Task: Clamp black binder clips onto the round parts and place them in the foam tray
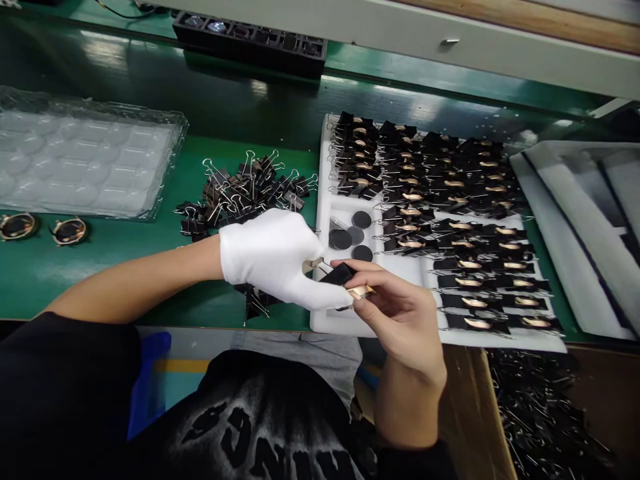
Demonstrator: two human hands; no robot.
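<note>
My left hand [273, 257], in a white glove, is closed around a black binder clip [341, 275] and the near side of a small gold watch case [361, 292]. My bare right hand [400, 310] pinches that same watch case between thumb and fingers. The clip sits against the case, and its wire handle points toward the glove. Fingers hide much of both pieces. Beside my hands lies a white foam tray [400, 270], with rows of clipped gold cases [470, 283] in it. Behind the glove is a heap of loose binder clips [250, 187].
Several dark discs [361, 219] lie in a tray compartment. Two gold watch cases [69, 231] rest on the left, near a clear plastic tray [95, 157]. A black divided box [250, 43] stands at the back. White foam sheets [575, 227] are at right, above a cardboard box [473, 413] of clips.
</note>
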